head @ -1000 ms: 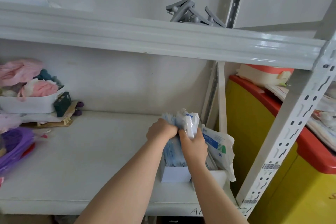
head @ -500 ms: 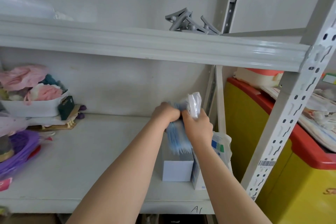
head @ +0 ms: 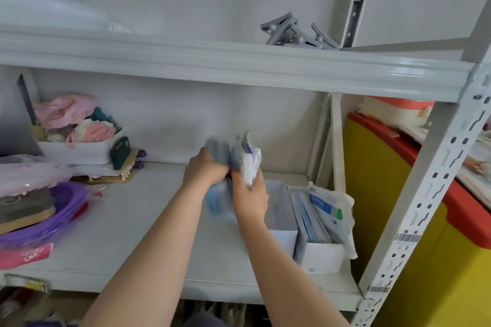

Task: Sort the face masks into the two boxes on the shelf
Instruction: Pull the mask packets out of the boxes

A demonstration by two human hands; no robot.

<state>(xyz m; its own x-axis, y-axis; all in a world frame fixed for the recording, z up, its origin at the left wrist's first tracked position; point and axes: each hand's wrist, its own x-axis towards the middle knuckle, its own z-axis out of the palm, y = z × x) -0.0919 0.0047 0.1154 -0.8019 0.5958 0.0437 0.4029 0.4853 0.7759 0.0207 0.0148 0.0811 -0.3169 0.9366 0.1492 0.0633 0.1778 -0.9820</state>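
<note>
white shelf [head: 127,241] carries two boxes [head: 322,257], tub [head: 77,152].

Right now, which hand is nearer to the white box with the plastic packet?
Right. The right hand is just left of the box; the left hand is farther left, behind it.

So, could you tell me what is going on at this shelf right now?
A person is sorting face masks on the shelf. Both hands are closed on one bundle of blue masks, the left hand beside the right hand, which also holds a white packet. The bundle is held above the left white box, which looks empty where visible. The right white box already holds flat blue masks and a printed plastic bag.
</note>
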